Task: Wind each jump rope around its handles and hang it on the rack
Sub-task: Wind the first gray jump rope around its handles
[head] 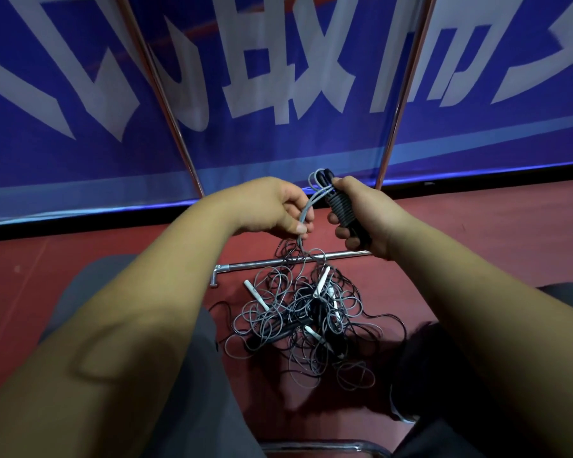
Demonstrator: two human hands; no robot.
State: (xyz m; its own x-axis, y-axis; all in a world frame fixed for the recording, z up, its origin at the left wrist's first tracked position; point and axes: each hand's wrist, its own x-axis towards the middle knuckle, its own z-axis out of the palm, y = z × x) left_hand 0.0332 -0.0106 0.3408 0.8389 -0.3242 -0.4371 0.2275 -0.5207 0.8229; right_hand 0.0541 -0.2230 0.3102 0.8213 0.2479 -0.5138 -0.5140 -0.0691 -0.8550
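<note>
My right hand (361, 219) grips a pair of black jump-rope handles (341, 209) with grey cord wound tightly round them. Loops of that cord stick out above the handles. My left hand (278, 209) pinches the loose grey cord (303, 223), which runs down into a tangled pile of jump ropes (308, 322) on the red floor. White handles (257, 295) lie in the tangle. The rack's metal uprights (166, 104) rise on both sides behind my hands, and its base bar (262, 262) lies on the floor.
A blue banner (278, 77) with large white characters hangs right behind the rack. My knees in dark trousers (192, 358) frame the pile left and right. A metal bar (311, 447) crosses the bottom edge.
</note>
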